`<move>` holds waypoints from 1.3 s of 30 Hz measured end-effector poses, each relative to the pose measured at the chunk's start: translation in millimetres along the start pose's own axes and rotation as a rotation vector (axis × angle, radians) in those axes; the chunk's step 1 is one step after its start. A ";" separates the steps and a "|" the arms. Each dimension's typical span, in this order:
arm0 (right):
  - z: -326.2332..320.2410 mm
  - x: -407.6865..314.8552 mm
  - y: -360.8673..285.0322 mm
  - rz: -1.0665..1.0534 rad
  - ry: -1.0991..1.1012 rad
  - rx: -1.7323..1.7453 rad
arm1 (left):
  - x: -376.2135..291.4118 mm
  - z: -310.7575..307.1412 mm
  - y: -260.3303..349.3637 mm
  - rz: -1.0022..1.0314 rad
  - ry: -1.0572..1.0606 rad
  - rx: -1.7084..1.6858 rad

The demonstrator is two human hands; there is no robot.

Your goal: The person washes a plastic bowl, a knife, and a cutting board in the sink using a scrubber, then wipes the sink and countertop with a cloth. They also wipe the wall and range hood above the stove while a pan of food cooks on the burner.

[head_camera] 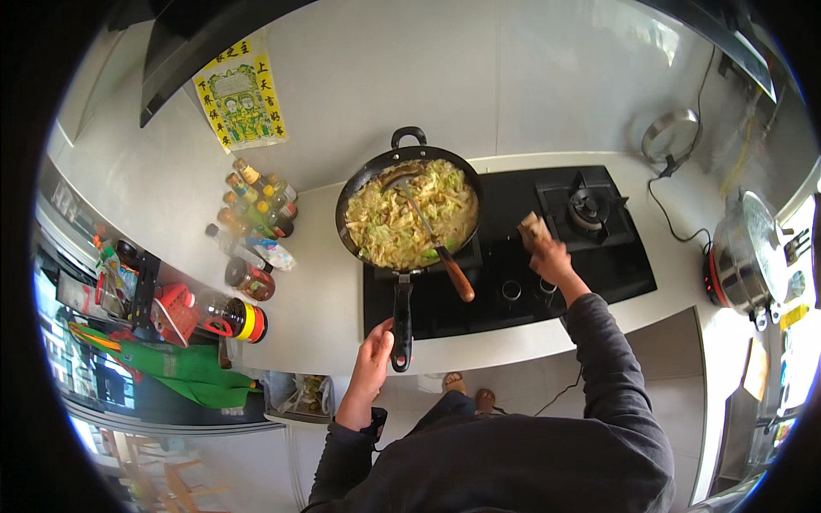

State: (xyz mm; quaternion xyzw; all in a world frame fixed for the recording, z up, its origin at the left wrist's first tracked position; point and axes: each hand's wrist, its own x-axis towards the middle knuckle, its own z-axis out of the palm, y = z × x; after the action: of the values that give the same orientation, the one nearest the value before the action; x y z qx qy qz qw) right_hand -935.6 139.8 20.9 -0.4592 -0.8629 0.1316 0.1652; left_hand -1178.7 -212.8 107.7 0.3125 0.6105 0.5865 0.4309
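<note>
A black wok point(344, 226) holding chopped cabbage point(410, 224) in some liquid sits over the left side of a black glass gas hob point(500, 256). A metal turner with a wooden handle point(457, 276) rests in the wok, its handle across the near right rim. My left hand point(375, 359) is at the end of the wok's black handle point(402, 320), its thumb beside it; the fingers are partly hidden. Over the hob's right half, near the knobs, my right hand point(550, 258) holds a crumpled brownish cloth or paper point(532, 229), somewhat blurred.
Sauce bottles point(263, 205) and jars crowd the counter left of the hob. An unused burner point(588, 206) is at the right. Farther right, a lidded steel pot point(747, 256) steams on an electric base, near a cord and a lid point(670, 136) against the wall.
</note>
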 end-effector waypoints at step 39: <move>-110.5 36.7 -95.4 -0.547 -0.122 0.222 | 83.6 201.2 3.7 -0.110 0.125 -0.717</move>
State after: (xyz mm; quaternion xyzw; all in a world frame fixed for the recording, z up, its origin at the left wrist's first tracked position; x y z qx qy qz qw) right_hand -981.4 126.9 163.7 -0.1799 -0.9432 0.2034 0.1915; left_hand -1035.8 -48.4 110.0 0.0718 0.4071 0.7571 0.5059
